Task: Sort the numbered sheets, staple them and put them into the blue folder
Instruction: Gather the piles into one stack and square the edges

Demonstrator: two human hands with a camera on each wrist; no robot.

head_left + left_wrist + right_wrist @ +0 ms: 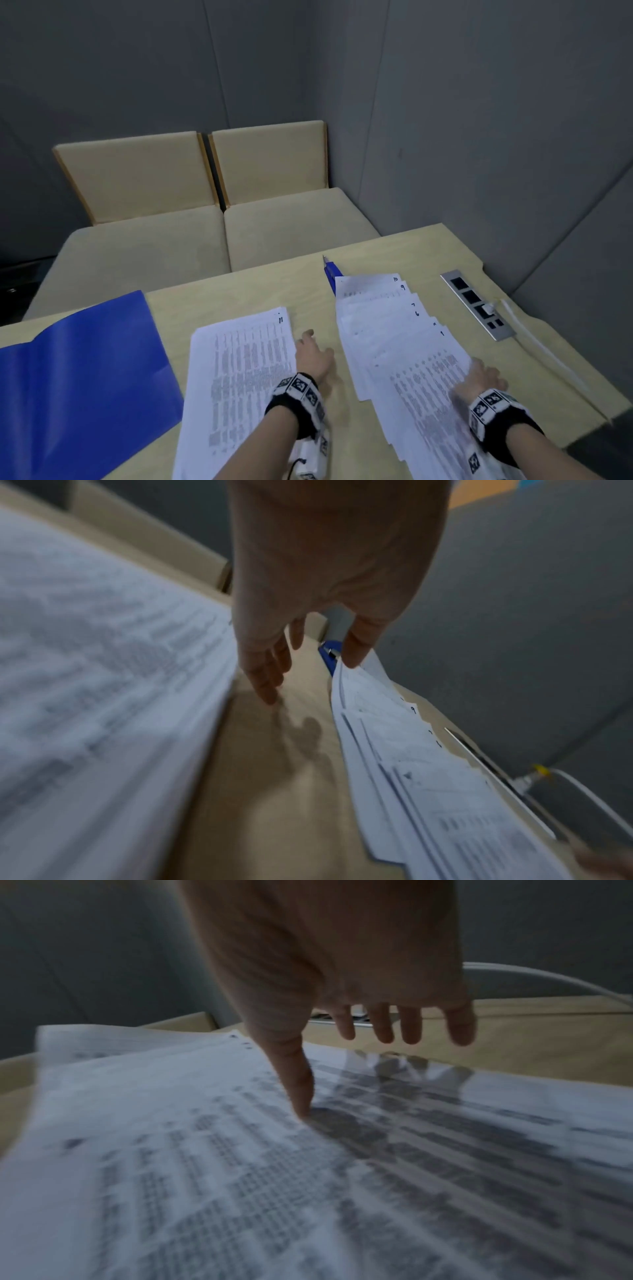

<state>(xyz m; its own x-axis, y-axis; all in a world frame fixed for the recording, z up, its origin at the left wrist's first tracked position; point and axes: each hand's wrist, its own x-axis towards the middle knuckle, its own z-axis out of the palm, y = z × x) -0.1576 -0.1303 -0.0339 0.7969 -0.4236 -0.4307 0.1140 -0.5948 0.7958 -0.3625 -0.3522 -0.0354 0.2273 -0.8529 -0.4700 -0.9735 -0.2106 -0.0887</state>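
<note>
The blue folder (78,377) lies open at the table's left. A squared stack of printed sheets (236,377) rests in the middle, its top sheet marked 11. To the right, numbered sheets (394,342) lie fanned out, showing 10, 9, 7 and 6. The blue stapler (329,272) pokes out from under their far corner. My left hand (310,346) hovers with straight fingers over bare table between the two piles (311,680). My right hand (486,375) is spread over the fan's near right part, and its thumb (301,1096) touches the top sheet.
A metal socket strip (478,305) is set into the table at the right, with a white cable (534,346) running along the table edge. Beige seats (212,240) stand beyond the far edge, and grey walls close in behind and on the right.
</note>
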